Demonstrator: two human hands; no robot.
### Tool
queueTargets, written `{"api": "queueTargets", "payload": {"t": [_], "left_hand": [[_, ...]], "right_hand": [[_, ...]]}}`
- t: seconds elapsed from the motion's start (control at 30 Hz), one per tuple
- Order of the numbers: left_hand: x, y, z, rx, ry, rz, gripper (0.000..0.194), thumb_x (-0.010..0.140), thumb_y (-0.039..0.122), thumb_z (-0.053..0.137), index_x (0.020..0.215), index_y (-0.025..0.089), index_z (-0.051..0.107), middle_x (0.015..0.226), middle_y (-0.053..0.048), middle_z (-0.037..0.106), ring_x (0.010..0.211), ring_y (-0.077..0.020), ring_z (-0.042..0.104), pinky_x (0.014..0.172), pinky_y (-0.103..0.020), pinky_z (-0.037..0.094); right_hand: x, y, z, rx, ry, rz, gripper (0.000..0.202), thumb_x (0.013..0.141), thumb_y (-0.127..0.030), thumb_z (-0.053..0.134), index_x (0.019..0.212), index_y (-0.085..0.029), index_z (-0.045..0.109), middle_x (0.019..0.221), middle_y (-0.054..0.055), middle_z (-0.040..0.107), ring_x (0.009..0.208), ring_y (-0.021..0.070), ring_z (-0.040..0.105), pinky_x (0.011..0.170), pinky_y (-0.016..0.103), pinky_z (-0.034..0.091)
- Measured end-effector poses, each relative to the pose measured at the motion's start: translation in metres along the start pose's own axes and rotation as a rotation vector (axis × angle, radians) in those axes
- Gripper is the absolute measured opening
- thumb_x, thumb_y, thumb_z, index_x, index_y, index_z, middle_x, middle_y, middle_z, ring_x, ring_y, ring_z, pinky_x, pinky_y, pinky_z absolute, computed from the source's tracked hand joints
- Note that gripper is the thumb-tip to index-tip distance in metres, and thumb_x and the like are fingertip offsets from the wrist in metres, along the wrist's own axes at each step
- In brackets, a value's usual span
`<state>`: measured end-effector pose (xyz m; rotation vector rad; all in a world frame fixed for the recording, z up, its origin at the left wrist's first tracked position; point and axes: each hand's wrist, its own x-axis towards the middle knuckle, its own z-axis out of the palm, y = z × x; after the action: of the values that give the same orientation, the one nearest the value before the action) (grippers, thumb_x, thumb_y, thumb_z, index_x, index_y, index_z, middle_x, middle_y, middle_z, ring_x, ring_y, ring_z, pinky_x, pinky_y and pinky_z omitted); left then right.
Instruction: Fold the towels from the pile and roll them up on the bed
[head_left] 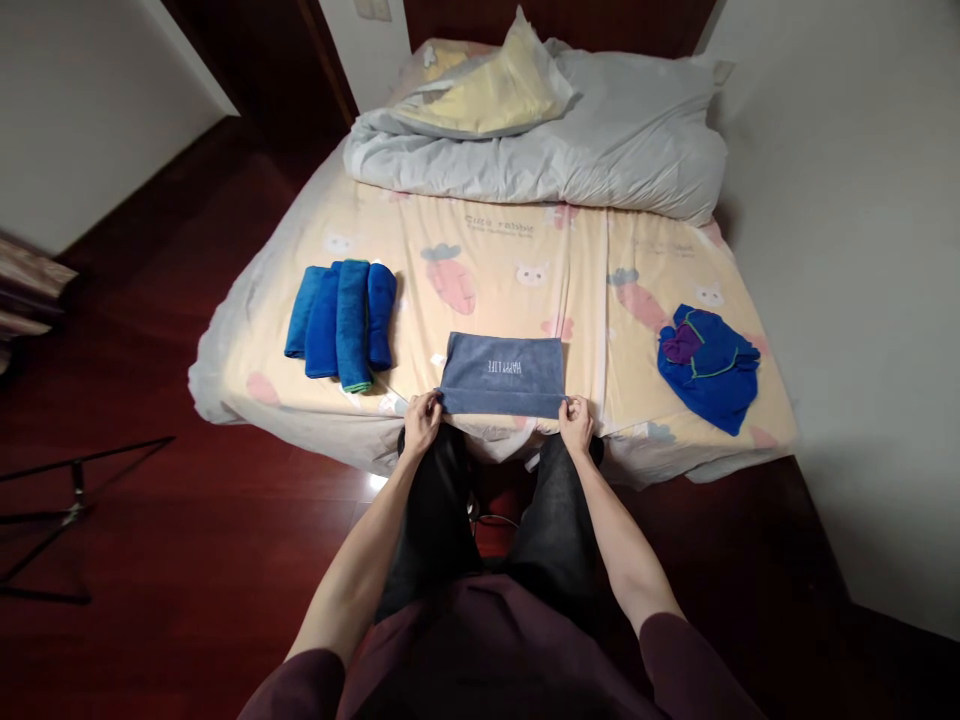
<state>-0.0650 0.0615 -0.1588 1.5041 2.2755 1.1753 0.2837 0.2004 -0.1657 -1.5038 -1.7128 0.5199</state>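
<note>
A grey-blue towel (504, 366) lies flat on the bed near its front edge, with white lettering that reads upside down from here. Its near edge is folded over in a narrow strip. My left hand (422, 420) pinches the near left corner of this towel, fingers closed. At the near right corner, my right hand (576, 424) pinches it the same way. Several rolled blue towels (339, 318) rest side by side to the left. Off to the right is a crumpled heap of blue cloth (709, 370) with green edging and a purple patch.
The bed (517, 260) has a yellow sheet printed with carrots and rabbits. A bunched grey quilt (630, 130) and a yellow pillow (495, 95) lie at its head. Black tripod legs (75, 490) stand on the dark red floor (225, 560) at left. A wall (847, 250) borders the right side.
</note>
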Motion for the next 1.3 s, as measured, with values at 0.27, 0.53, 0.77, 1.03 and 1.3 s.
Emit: {"api": "queueTargets", "payload": {"t": [0.27,0.53,0.77,1.03,1.3], "left_hand": [[0.004,0.000,0.002,0.039,-0.043,-0.004,0.026,0.094,0.028,0.054,0.107,0.021,0.075,0.082,-0.008,0.064,0.089,-0.0274,0.060,0.089,-0.042,0.053],[0.001,0.006,0.000,0.032,0.017,0.091,0.027,0.100,0.026,0.051,0.106,0.026,0.078,0.115,-0.011,0.070,0.111,-0.0288,0.058,0.102,-0.047,0.053],[0.004,0.010,-0.002,0.023,-0.086,0.088,0.040,0.101,0.020,0.044,0.128,0.023,0.073,0.131,-0.009,0.072,0.119,-0.0285,0.057,0.111,-0.049,0.049],[0.002,0.018,-0.005,0.095,-0.115,0.062,0.040,0.101,0.035,0.053,0.136,0.023,0.068,0.138,-0.007,0.070,0.127,-0.0310,0.053,0.118,-0.050,0.042],[-0.008,0.024,-0.006,0.196,-0.178,0.099,0.060,0.089,0.035,0.065,0.147,0.022,0.057,0.154,-0.008,0.059,0.138,-0.0353,0.048,0.121,-0.052,0.036]], "right_hand": [[0.003,-0.002,-0.003,-0.083,-0.021,-0.115,0.030,0.102,-0.041,0.049,0.105,-0.020,0.070,0.084,0.008,0.072,0.081,0.0235,0.070,0.083,0.035,0.058],[0.002,-0.006,-0.006,-0.065,-0.014,-0.257,0.033,0.106,-0.032,0.043,0.110,-0.022,0.074,0.114,0.013,0.072,0.110,0.0236,0.070,0.100,0.037,0.059],[0.006,-0.002,-0.006,-0.016,-0.101,-0.309,0.042,0.102,-0.018,0.041,0.117,-0.022,0.079,0.117,0.012,0.076,0.115,0.0257,0.068,0.108,0.045,0.056],[0.004,-0.003,-0.011,-0.025,-0.135,-0.308,0.044,0.098,-0.017,0.043,0.125,-0.019,0.078,0.124,0.012,0.076,0.120,0.0271,0.065,0.112,0.047,0.053],[-0.009,-0.004,-0.029,-0.029,-0.233,-0.389,0.058,0.089,-0.020,0.057,0.147,-0.014,0.061,0.149,0.013,0.063,0.138,0.0294,0.057,0.120,0.049,0.046]]}}
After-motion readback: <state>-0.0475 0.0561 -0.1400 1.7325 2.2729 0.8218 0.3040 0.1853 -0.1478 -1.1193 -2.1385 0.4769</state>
